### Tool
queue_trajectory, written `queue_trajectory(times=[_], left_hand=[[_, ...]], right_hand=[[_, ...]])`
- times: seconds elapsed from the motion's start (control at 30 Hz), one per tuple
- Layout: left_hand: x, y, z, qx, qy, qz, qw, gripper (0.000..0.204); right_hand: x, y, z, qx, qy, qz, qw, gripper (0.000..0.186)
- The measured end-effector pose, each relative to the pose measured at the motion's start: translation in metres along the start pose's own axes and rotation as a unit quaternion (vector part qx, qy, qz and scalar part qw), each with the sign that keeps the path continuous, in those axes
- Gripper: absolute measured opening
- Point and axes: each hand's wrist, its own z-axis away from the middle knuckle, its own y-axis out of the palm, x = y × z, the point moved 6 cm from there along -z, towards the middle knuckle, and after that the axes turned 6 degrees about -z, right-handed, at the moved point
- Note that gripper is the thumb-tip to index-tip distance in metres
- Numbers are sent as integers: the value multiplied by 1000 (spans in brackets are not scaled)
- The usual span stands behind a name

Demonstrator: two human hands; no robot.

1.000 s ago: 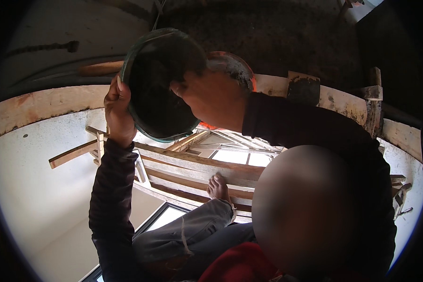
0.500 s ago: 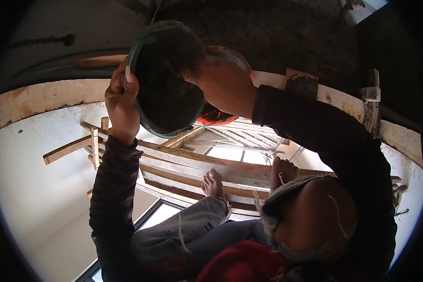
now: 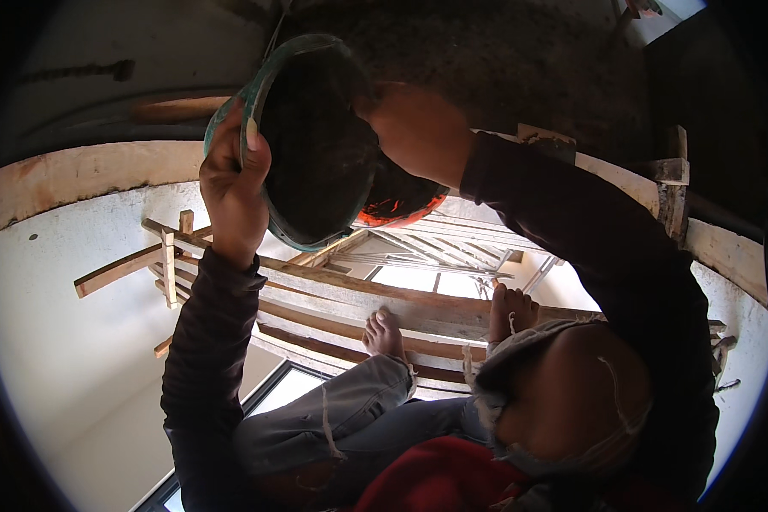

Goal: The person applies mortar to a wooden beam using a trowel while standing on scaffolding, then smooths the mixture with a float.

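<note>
A green bucket (image 3: 316,171) is tipped toward me, its dark inside facing me. My left hand (image 3: 237,183) grips its left rim, thumb on the inner side and fingers behind the wall. At the bucket's right side my right hand (image 3: 418,132) is curled, its fingers lost in the dark of the bucket's mouth. What it holds cannot be made out. Partly behind the green bucket and below my right hand sits an orange-red container (image 3: 401,209) with dark, smeared walls.
I am on a scaffold of wooden planks (image 3: 367,294), my bare feet (image 3: 384,333) on it, high above a floor. A pale ledge (image 3: 85,183) curves across ahead. A wooden handle (image 3: 183,109) lies beyond it at left. Wooden pieces (image 3: 674,171) jut at right.
The green bucket has turned and shifted slightly right with my left hand. My right hand has moved a little right and up, covering more of the orange-red container.
</note>
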Motion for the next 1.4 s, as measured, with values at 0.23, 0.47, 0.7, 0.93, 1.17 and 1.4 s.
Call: queue_trajectory(times=[0.23,0.47,0.7,0.93,1.17,1.4], left_hand=[[11,-5,6,-22,-3,55,998,42],[12,0,3,-16,-13,70,997,41],[19,-11,8,2,-3,93,996,38],[21,-8,6,16,-14,80,997,38],[12,-3,11,10,-1,72,997,39],[3,4,5,-9,-6,84,996,41]], right_hand=[[10,-11,14,-30,-30,-93,995,31],[21,7,5,95,19,-16,995,29],[17,2,16,31,-75,-19,996,36],[22,22,34,-15,19,-97,995,41],[18,5,26,2,51,-130,990,41],[6,30,49,34,32,-126,991,49]])
